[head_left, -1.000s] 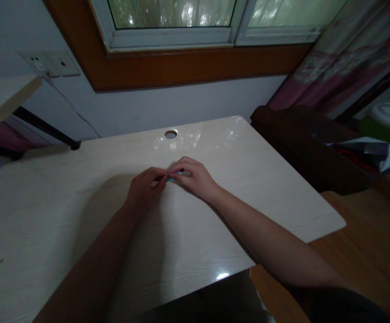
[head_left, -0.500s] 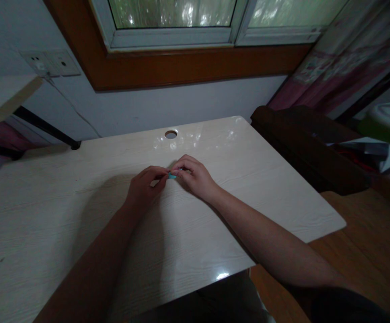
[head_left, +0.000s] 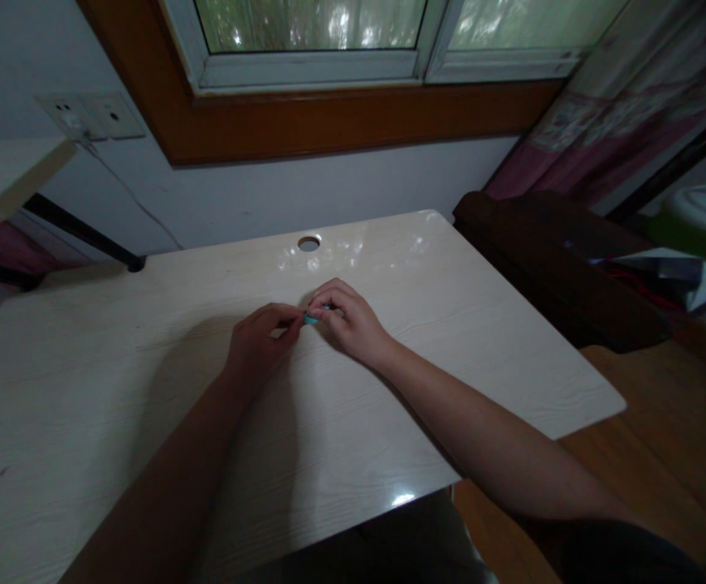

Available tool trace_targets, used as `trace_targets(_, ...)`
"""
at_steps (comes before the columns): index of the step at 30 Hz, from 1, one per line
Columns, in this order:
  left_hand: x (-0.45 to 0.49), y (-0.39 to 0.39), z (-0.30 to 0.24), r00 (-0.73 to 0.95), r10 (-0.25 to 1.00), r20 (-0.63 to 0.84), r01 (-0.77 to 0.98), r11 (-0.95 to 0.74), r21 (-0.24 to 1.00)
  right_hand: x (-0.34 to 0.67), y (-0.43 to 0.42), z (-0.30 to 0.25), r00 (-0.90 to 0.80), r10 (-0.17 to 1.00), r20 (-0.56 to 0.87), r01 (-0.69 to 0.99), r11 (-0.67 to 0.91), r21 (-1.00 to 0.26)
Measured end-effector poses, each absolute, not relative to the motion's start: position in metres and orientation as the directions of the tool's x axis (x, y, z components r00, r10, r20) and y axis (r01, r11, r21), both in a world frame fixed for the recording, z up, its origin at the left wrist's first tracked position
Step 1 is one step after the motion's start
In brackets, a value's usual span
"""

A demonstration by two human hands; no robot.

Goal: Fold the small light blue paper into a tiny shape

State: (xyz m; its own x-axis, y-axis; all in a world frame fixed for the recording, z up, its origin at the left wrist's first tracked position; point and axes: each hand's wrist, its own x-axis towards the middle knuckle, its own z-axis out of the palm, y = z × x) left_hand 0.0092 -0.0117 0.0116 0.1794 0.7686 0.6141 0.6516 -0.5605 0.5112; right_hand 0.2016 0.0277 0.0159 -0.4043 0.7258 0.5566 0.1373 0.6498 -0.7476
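Both my hands meet over the middle of a pale wood-grain desk (head_left: 115, 389). My left hand (head_left: 259, 345) and my right hand (head_left: 350, 324) each pinch one end of a small turquoise object (head_left: 312, 318), held just above the desktop. The fingers of both hands are curled and pressed together around it. Most of the turquoise object is hidden by my fingertips, so its shape is unclear.
A round cable hole (head_left: 308, 242) lies near the desk's far edge. A wall socket (head_left: 88, 116) and window sill are behind. A dark brown piece of furniture (head_left: 560, 268) stands right of the desk, with wooden floor (head_left: 663, 438) below it.
Both hands have shifted very slightly, still pinching the turquoise object in nearly the same place.
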Motion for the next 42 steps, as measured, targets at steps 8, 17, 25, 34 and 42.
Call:
trace_targets(8, 0.003, -0.011, 0.007, 0.066, 0.847, 0.527, 0.575, -0.464, 0.674, 0.207, 0.034, 0.014, -0.299, 0.812, 0.5, 0.137, 0.556, -0.82)
trace_targets(17, 0.004, -0.007, 0.002, 0.089, 0.899, 0.429, 0.391, -0.428, 0.815, 0.206, 0.035, 0.013, -0.294, 0.842, 0.452, 0.14, 0.506, -0.851)
trace_targets(25, 0.006, -0.011, 0.005, 0.124, 0.901, 0.417, 0.568, -0.409, 0.714, 0.203, 0.033, 0.011, -0.365, 0.853, 0.374, 0.086, 0.431, -0.898)
trace_targets(34, 0.007, -0.013, 0.012, 0.029, 0.944, 0.33, 0.441, -0.308, 0.843, 0.201, 0.03, 0.011, -0.403, 0.869, 0.287, 0.067, 0.341, -0.938)
trace_targets(42, 0.007, -0.012, 0.013, 0.076, 0.965, 0.25, 0.334, -0.261, 0.906, 0.202, 0.03, 0.01, -0.43, 0.873, 0.232, 0.113, 0.307, -0.945)
